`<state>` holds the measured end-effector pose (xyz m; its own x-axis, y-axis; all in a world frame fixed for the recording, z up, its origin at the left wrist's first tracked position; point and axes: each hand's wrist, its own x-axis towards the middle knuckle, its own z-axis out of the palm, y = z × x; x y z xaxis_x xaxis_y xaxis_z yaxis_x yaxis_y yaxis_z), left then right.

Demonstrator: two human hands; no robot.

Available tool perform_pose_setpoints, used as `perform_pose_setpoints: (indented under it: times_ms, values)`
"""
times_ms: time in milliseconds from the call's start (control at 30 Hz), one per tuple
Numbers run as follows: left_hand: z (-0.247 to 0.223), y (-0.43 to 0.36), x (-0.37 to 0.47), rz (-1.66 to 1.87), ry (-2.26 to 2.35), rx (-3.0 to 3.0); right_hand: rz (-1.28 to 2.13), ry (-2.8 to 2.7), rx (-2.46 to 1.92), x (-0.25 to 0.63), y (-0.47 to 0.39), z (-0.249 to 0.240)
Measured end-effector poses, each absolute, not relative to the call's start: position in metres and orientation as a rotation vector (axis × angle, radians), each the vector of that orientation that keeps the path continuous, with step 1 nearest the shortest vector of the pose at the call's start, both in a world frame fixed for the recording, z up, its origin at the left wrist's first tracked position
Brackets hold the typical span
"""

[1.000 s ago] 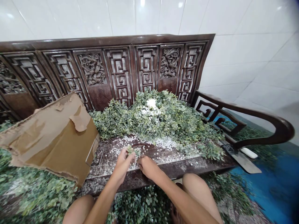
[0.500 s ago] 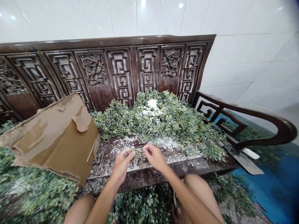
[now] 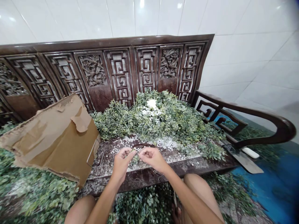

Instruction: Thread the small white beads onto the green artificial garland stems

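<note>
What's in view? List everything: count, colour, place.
tiled walls: two, white, background
bench: one, dark brown, middle
foliage: several heaps, green, on and around bench
small discs: uncountable, white, on bench and foliage
cardboard: one piece, brown, left side of view
wire: count unclear, grey, by cardboard
blade-like piece: one, grey, bench's right end
small object: one, white, beside that piece
blue surface: one, blue, lower right
sprig: one, green, at bench's front
left hand: one, bare, holding sprig
right hand: one, bare, near sprig, contact unclear
forearms: two, bare, lower centre
legs: two, bare, bottom edge
</note>
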<state>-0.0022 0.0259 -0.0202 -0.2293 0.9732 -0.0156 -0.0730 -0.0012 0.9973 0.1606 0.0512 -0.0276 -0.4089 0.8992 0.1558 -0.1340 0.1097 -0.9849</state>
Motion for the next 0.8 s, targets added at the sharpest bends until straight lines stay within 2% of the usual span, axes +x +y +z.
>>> perform_pose_setpoints:
  times_ms: [400,800]
  values:
    - [-0.007,0.030,-0.017,1.421,1.142,0.737,1.109,-1.362,-0.990,0.177,0.064,-0.030]
    - [-0.017,0.037,-0.026,1.620,1.269,0.696,1.037,-1.360,-1.022,0.180,0.065,-0.029]
